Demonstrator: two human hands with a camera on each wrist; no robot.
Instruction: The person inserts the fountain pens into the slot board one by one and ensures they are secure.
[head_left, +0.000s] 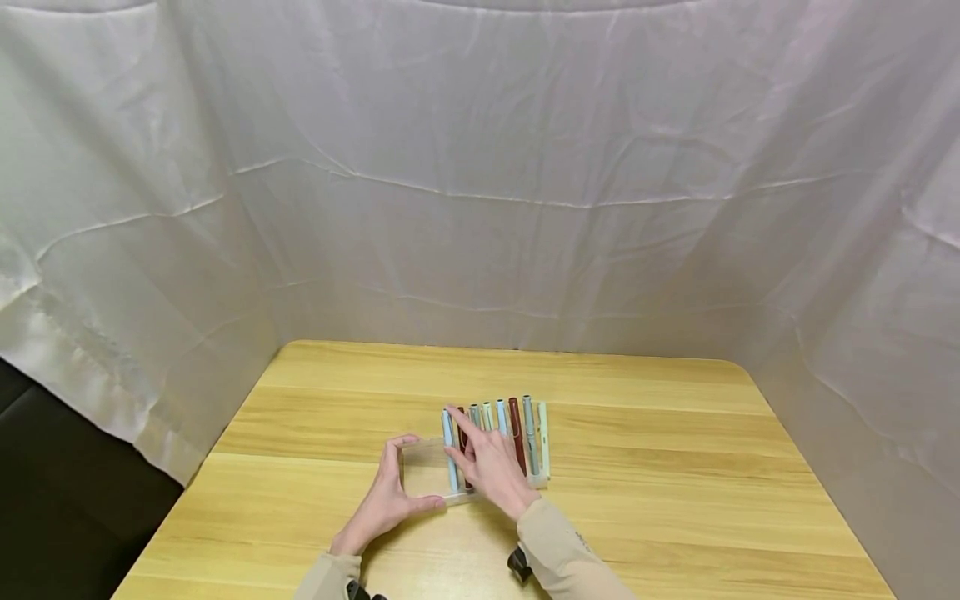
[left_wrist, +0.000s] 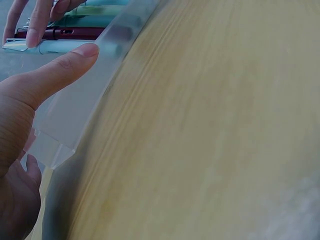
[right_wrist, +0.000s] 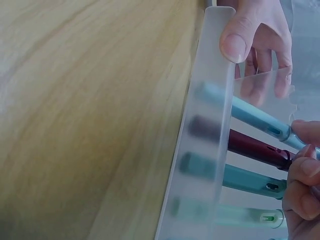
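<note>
Head view: a clear frosted tray [head_left: 426, 477] sits at lower centre of the frame on the wooden table [head_left: 675, 500], with a row of pens lying side by side across it. We see a light blue pen [head_left: 449, 458] at the left end of the row, a dark red pen [head_left: 516, 433] further right, and a pale green pen [head_left: 543, 437] at the right end. Our left hand [head_left: 386, 500] holds the tray's left part, thumb on the near edge and fingers curled over the far edge. Our right hand [head_left: 487, 462] lies over the pens just right of it, fingers spread, the index fingertip touching the light blue pen.

Left wrist view, upper left: the left thumb [left_wrist: 55, 75] presses straight against the tray's frosted wall [left_wrist: 90, 110], and a right fingertip [left_wrist: 37, 30] rests on the light blue pen [left_wrist: 60, 47].

Right wrist view, right side of frame: the light blue pen [right_wrist: 255, 117], a maroon pen [right_wrist: 255, 149] and a teal pen [right_wrist: 250, 181] lie parallel behind the frosted wall [right_wrist: 205, 150].

White cloth [head_left: 480, 167] fills the upper frame behind the table.
</note>
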